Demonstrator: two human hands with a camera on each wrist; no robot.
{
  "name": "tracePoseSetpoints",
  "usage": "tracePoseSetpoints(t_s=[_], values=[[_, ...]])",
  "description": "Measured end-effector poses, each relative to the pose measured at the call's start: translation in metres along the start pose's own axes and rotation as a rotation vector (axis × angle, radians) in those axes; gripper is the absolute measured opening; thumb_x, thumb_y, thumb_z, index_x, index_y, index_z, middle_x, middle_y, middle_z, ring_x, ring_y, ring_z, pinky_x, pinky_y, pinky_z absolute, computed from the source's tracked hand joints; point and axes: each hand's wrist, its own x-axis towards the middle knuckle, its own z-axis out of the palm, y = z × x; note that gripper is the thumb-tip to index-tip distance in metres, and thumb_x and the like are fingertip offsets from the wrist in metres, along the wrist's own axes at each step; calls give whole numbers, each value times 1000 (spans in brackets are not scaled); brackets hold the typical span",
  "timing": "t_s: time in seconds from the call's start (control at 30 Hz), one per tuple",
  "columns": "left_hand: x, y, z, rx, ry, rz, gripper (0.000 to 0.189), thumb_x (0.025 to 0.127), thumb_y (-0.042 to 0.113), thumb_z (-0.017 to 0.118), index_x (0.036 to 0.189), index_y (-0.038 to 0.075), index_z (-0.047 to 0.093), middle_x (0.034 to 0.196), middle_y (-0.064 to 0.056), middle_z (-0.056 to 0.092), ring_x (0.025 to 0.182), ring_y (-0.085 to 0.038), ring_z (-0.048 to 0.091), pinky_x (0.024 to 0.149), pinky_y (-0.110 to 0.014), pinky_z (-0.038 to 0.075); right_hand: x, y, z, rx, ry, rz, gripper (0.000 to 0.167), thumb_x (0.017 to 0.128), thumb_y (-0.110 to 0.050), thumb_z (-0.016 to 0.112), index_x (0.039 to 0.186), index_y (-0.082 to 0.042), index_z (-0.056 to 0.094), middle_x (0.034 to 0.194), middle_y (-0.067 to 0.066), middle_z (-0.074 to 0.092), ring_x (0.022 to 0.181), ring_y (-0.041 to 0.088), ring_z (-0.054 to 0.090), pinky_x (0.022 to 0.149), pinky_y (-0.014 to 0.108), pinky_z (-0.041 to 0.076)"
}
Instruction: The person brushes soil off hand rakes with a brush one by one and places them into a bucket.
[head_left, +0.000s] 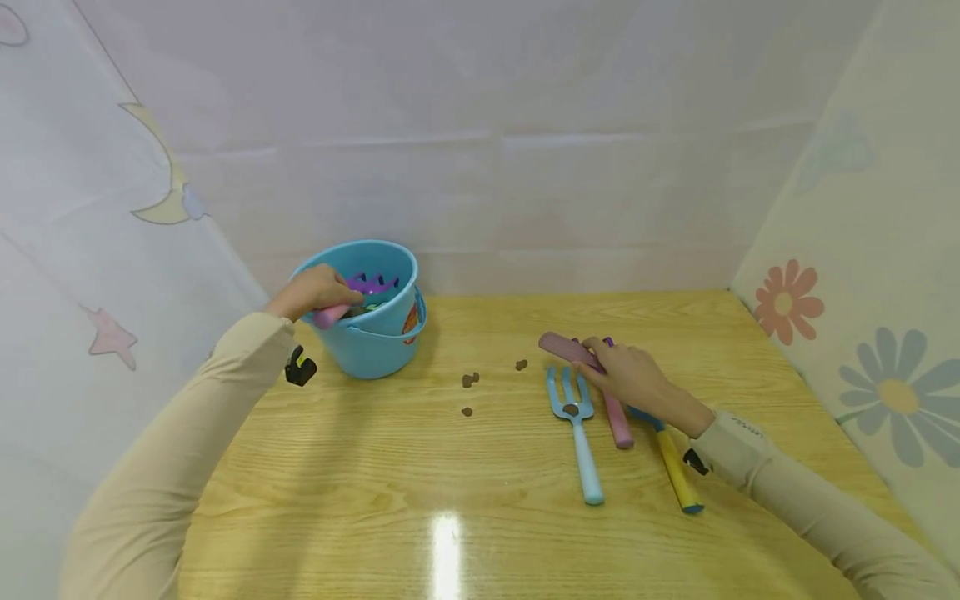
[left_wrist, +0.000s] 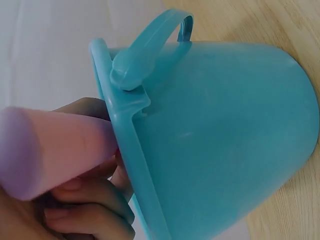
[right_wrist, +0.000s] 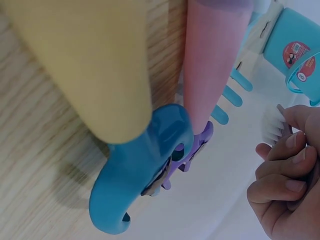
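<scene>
Gripping a pink-handled tool point(head_left: 330, 316) with curled fingers of the left hand point(head_left: 320, 288) at the blue bucket point(head_left: 375, 354), left of centre; likewise holding a brush point(head_left: 564, 347) in the right hand point(head_left: 633, 377), right of centre; probably stowing the tool, next needing a loosened left grip.

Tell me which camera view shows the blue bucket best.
Head view: it shows nearly the whole blue bucket and some of its inside, though the left hand blocks part of it. Left wrist shows one side close up, cut off; right wrist catches only part, with a red sticker.
</scene>
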Motion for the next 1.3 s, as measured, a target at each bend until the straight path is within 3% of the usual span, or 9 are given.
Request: tracePoseSetpoints(t_s=[0.27,0.47,0.67,0.83,1.0,1.13,1.3], values=[[7,-2,2,54,-37,38,45,93,30,62,52,14,53,43,6,44,41,-7,43,52,-26,39,3,2,4,3,-1,-13,47,99,-33,61,126,5,58,53,-3,40,41,9,36,41,25,28],[6,0,2,108,-28,-22,45,95,34,61,57,11,54,41,5,42,41,-10,46,50,-28,42,4,1,1,-4,24,-39,44,99,-32,61,125,5,58,52,-3,39,40,9,34,41,26,27],[4,0,6,138,73,-31,46,93,31,63,53,15,46,50,4,41,58,-17,47,68,-42,40,4,-1,0,-11,10,-33,45,100,-32,61,125,5,59,52,-4,39,41,9,35,41,26,27],[6,-2,11,185,168,-7,50,93,27,66,51,19,40,54,4,37,63,-19,41,66,-44,40,4,-1,0,-8,16,-43,43,99,-32,61,123,4,60,52,-5,40,42,8,35,41,26,28],[11,-6,17,220,217,-10,51,93,27,69,51,17,42,54,2,39,62,-22,45,64,-47,46,5,-2,0,-3,24,-54,42,99,-31,61,123,4,61,52,-5,40,42,8,35,42,26,27],[15,-9,22,252,237,-39,48,91,27,71,53,15,45,59,-3,48,69,-30,55,71,-56,49,5,-3,0,4,22,-54,42,100,-31,61,123,3,61,51,-6,39,41,8,34,42,26,26],[19,-13,26,278,257,-57,46,90,16,64,53,15,37,60,-6,45,72,-35,54,83,-65,43,6,-3,1,3,10,-36,43,100,-32,60,124,3,60,50,-5,39,41,8,34,42,26,26]])
